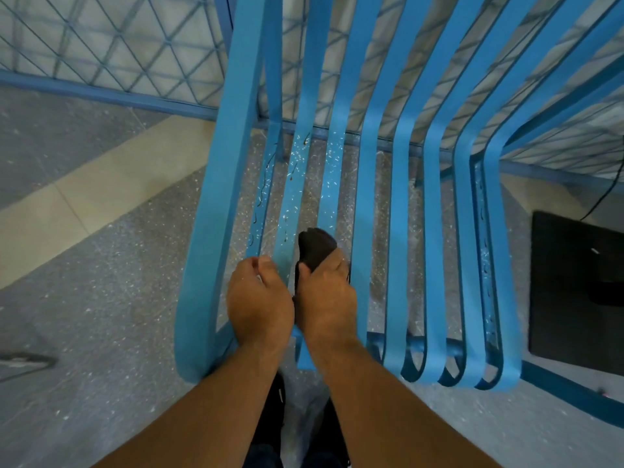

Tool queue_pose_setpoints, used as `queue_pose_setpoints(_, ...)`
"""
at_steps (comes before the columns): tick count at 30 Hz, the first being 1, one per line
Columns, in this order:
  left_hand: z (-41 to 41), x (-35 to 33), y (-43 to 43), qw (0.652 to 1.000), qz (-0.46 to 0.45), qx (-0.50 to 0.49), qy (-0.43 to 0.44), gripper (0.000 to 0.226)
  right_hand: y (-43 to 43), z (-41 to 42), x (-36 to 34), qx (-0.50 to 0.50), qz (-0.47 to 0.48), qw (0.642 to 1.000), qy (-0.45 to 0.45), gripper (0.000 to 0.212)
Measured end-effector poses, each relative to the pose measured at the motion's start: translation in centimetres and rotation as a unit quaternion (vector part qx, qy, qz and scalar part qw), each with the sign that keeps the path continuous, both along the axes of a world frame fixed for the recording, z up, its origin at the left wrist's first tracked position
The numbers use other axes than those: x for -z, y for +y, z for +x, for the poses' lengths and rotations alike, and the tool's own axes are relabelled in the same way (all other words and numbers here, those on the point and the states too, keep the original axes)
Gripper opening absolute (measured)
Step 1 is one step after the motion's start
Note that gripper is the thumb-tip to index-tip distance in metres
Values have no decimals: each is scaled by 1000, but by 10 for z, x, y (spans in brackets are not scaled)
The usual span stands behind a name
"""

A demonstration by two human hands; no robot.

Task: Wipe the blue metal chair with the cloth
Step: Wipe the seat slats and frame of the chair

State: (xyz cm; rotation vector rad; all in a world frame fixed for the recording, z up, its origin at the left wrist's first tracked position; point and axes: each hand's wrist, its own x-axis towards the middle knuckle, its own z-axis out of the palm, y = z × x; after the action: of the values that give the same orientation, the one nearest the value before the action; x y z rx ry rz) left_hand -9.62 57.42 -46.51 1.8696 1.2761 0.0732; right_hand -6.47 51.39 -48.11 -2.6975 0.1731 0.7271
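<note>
The blue metal chair (398,204) fills the view from above, its seat made of several curved slats. The left slats carry white specks and small dark marks. My right hand (329,297) grips a dark cloth (315,248) and presses it on the third slat from the left, near the seat's front. My left hand (258,302) lies just beside it, fingers curled over a slat at the front left; what it holds underneath is hidden.
A blue wire-mesh fence (111,52) runs behind the chair. The floor (101,282) is grey speckled stone with a pale stripe. A black mat (577,288) with a cable lies at the right. My dark shoes (280,400) stand below the seat's front edge.
</note>
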Motion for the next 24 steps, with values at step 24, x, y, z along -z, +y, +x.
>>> queue_pose_setpoints(24,27,18,-4,999,-16,-29,-27,32,20,88,17,143,91,986,-4,55)
